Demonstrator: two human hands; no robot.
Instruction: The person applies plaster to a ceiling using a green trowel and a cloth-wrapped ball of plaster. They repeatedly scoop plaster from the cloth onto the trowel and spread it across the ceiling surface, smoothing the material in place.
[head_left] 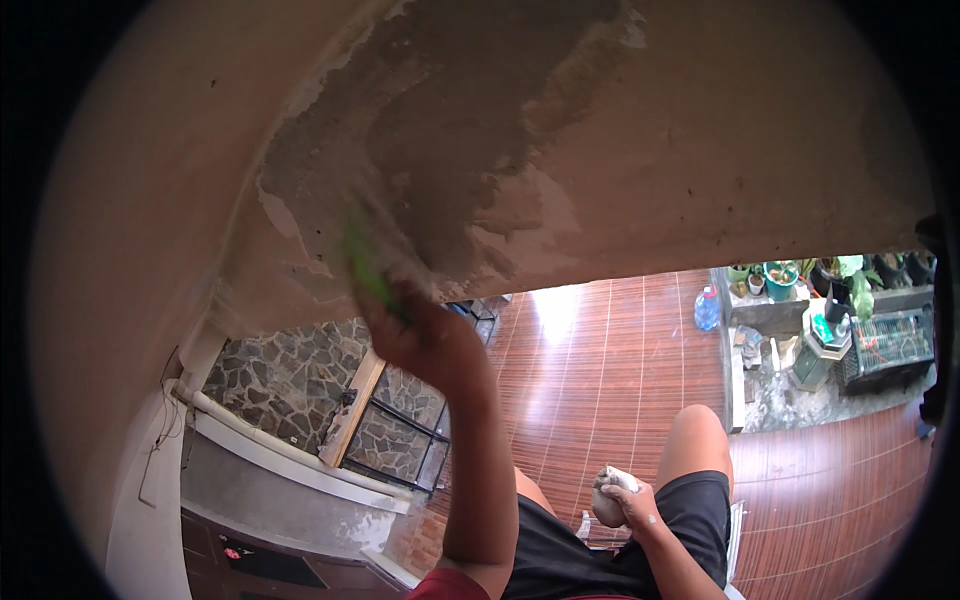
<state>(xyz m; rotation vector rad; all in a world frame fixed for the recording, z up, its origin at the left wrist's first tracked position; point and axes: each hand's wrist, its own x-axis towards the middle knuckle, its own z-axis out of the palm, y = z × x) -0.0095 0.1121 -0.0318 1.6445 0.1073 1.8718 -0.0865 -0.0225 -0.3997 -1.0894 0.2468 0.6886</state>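
Green tool [360, 254], blurred, raised near peeling, dark-patched surface [455, 150]; rounded whitish-grey lump [608, 505] held lower down.

A tool [366, 268] is held in the left hand [425, 338] before the plaster [620, 210]. Lower and to the right, a lump [608, 507] is held in the right hand [641, 506]. Farther right, a bottle [706, 311] is stood on the floor [630, 350], left of pots [780, 280].

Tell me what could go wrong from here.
1. The left hand holds a blurred green tool up by the patchy, flaking surface; loose bits might come down.
2. The right hand grips a pale lump, which could slip and perhaps soil the striped floor below.
3. With both hands occupied, grabbing a support after losing balance might be slow.
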